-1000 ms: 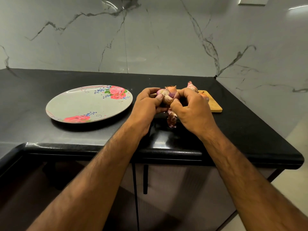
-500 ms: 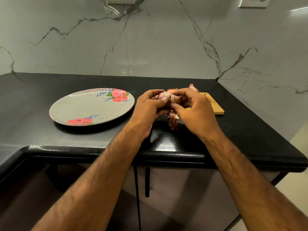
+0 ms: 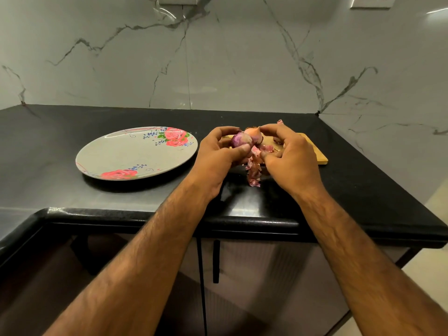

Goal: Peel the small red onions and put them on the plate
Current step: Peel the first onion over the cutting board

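Peeling over the counter (image 3: 72,132). The left hand (image 3: 215,156) grips a partly bared onion (image 3: 240,139), held in the air just right of the plate (image 3: 101,151). The right hand (image 3: 293,161) pinches a strip of skin (image 3: 265,149) beside it. Risks: thin skin may tear short and leave patches, and a hard pull may slip the smooth bulb from the grip onto the counter. Count: one plate, no onion on it; one board (image 3: 315,156); one onion in hand; a second onion (image 3: 252,131) behind the fingers, with any others hidden; one heap of peels (image 3: 254,177).
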